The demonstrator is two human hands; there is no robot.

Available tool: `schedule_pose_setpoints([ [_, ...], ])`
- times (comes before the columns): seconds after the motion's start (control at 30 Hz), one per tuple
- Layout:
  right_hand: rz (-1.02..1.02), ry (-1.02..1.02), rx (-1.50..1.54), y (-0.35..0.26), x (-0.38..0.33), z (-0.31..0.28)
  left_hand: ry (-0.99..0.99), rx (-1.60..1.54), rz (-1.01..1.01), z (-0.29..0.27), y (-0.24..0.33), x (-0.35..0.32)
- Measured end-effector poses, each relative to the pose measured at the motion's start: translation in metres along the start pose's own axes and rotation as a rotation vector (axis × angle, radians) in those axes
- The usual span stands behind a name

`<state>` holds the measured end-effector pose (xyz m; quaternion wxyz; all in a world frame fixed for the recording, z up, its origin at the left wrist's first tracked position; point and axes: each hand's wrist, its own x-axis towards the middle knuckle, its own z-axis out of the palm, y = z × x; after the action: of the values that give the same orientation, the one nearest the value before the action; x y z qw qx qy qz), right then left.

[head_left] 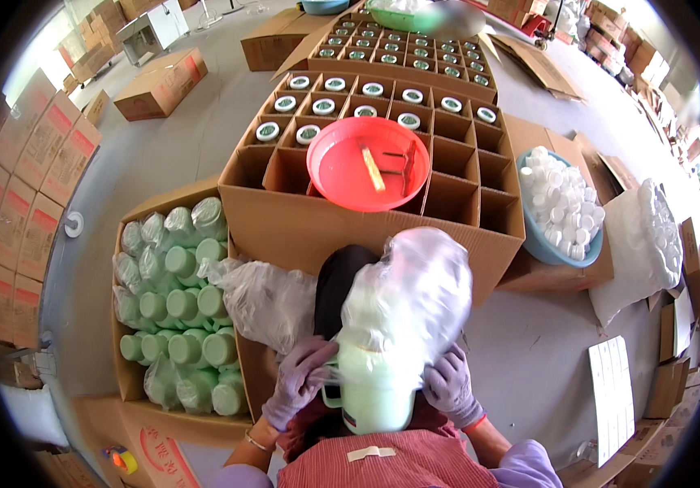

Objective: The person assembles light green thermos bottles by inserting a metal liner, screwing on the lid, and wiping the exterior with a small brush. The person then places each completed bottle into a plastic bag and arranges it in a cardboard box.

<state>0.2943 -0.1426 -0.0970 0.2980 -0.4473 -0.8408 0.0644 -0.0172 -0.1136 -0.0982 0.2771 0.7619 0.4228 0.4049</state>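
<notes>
Below the near edge of the divided carton (285, 220), green jug (378, 398) sits w/ clear bag (415, 281) over its top, L hand (297, 382) & R hand (452, 382) pinching the film, prob. bagging/unbagging, next move needing an even pull.

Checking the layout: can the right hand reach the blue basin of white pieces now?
Probably yes, with a lean: nothing seems to stand between the right hand, at the plastic bag, and the basin.
</notes>
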Motion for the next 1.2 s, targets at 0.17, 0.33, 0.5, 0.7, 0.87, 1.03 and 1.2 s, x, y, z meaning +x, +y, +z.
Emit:
schedule_pose_setpoints([
  [0.17,-0.184,-0.317,0.088,-0.025,-0.064,-0.01,-0.173,-0.022,-0.14,-0.001,-0.001,-0.112],
  [0.33,-0.202,-0.49,0.087,-0.016,-0.062,-0.009,-0.361,-0.598,-0.848,-0.082,0.029,-0.052],
  [0.5,-0.161,-0.474,0.131,-0.03,-0.062,-0.011,-0.27,0.2,-0.326,-0.018,0.022,0.004],
  [0.7,0.125,-0.287,0.515,-0.055,-0.028,0.004,-0.167,-0.694,-0.54,-0.073,0.002,-0.104],
  [0.87,-0.286,-0.256,0.44,-0.127,0.136,0.047,0.746,-1.394,-0.684,-0.083,0.033,-0.172],
  [1.03,-0.586,-0.434,0.433,-0.134,0.18,0.102,1.452,-0.844,-0.319,-0.178,-0.057,-0.221],
  [1.2,-0.436,-0.442,0.251,-0.083,0.181,0.091,2.116,-0.426,-0.406,-0.259,-0.155,-0.23],
])
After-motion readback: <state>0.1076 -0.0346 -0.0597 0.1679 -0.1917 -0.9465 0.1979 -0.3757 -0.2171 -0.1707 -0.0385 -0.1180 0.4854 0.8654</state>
